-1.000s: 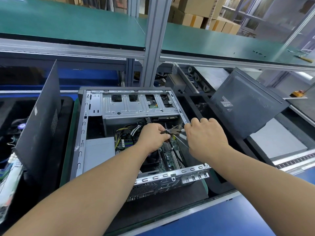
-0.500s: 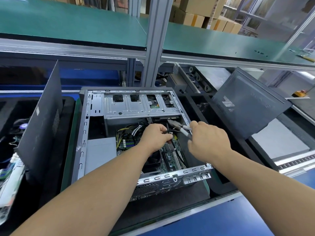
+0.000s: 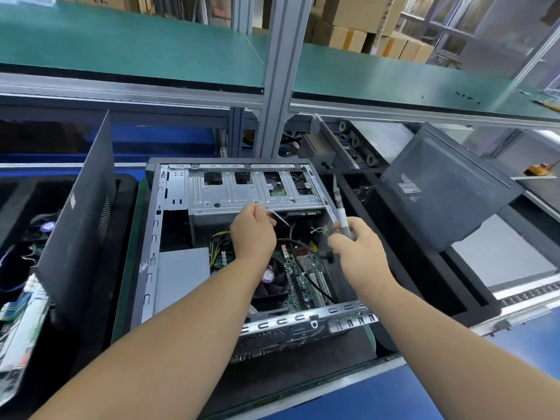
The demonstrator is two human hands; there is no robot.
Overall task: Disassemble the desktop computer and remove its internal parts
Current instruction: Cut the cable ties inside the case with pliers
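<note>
Over the open computer case, the left hand is pinching a thin cable; the right hand is gripping grey-handled pliers.

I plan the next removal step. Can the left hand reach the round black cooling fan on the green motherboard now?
Probably yes. The round black cooling fan lies uncovered in the open grey metal case, just below the left hand. That hand already pinches something small and pale, so it must release it first.

1 open computer case, 2 hands, 2 side panels.
</note>
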